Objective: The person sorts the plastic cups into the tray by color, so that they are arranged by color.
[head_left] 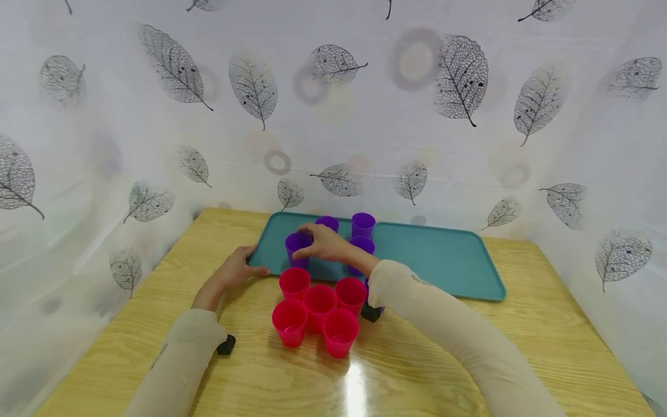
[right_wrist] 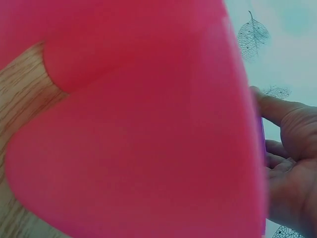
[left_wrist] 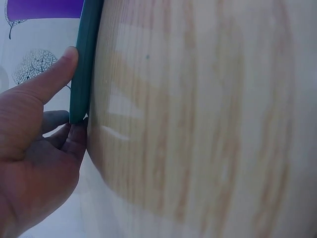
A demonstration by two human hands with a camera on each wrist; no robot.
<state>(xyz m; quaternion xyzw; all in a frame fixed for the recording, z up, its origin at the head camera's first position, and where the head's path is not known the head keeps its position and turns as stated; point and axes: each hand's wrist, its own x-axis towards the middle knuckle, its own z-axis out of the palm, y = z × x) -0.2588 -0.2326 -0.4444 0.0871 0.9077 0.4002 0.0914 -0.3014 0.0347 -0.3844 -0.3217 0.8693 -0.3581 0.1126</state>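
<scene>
My right hand [head_left: 325, 243] grips a purple cup [head_left: 296, 255] at its rim, over the front left part of the left teal tray [head_left: 271, 240]. In the right wrist view that hand [right_wrist: 294, 168] is partly hidden behind large pink-red cups [right_wrist: 138, 148]. My left hand [head_left: 235, 272] holds the same tray by its left front corner. The left wrist view shows the thumb of that hand [left_wrist: 34, 148] on one face of the tray's edge [left_wrist: 85, 74] and fingers at the other. More purple cups [head_left: 363, 225] stand on this tray.
Several pink-red cups [head_left: 320, 306] stand in a cluster on the wooden table [head_left: 417, 370], just in front of the left tray. Another purple cup is mostly hidden behind them and the right sleeve. A second teal tray [head_left: 438, 255] lies at the right. A leaf-patterned curtain [head_left: 365, 133] surrounds the table's back and sides.
</scene>
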